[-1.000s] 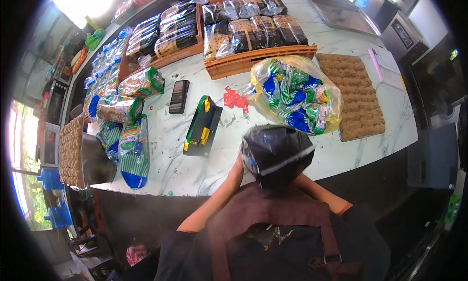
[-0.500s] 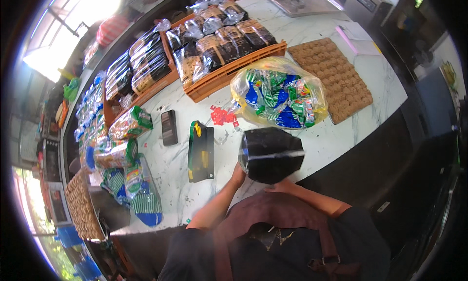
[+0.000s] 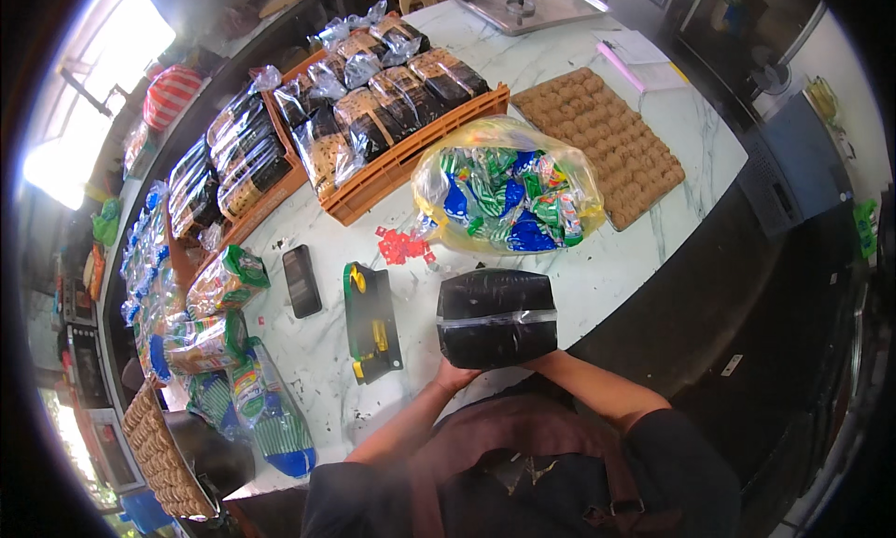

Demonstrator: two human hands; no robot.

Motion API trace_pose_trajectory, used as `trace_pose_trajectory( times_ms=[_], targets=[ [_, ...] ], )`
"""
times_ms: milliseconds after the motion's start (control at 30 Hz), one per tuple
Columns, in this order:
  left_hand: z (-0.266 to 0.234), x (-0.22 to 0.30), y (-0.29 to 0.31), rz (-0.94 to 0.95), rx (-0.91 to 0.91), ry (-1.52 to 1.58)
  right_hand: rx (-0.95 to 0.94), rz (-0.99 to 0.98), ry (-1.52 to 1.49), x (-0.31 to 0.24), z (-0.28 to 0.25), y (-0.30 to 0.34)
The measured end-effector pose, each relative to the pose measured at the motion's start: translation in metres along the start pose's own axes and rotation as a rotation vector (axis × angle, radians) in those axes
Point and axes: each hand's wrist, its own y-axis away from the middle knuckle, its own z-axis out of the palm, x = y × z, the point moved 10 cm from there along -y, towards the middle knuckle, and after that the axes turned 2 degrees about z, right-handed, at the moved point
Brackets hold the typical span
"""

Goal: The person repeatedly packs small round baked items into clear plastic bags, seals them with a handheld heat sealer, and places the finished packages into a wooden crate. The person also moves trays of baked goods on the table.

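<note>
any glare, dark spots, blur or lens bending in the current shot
Head view: the bright window at upper left is blown out to white; the dark floor at right loses detail in shade; fisheye distortion bows the white marbled table's edge, with black corners. Also in the head view, the boxy, glossy black package with a pale band looks fairly sharp.

Daylight burns out to white at the window [image 3: 131,39] upper left, spreading a milky glare over the nearby background. The pale worktop [image 3: 327,351] is brightly and fairly evenly lit, while the floor [image 3: 719,295] at right sinks into dark shadow. Glints speckle the plastic-wrapped packs [image 3: 373,118]. Fisheye curvature bends the outer edges, which look soft, and black vignetting closes the corners.
</note>
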Motion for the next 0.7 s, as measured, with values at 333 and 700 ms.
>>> trace_pose_trajectory(
  times_ms=[333,700],
  targets=[
    [-0.011,0.011,-0.015,0.216,0.048,-0.108,-0.066,-0.157,0.585,0.042,0.014,0.011],
    [-0.004,-0.001,0.038,-0.339,0.051,0.465,-0.556,-0.121,0.764,0.018,0.045,0.045]
  ],
)
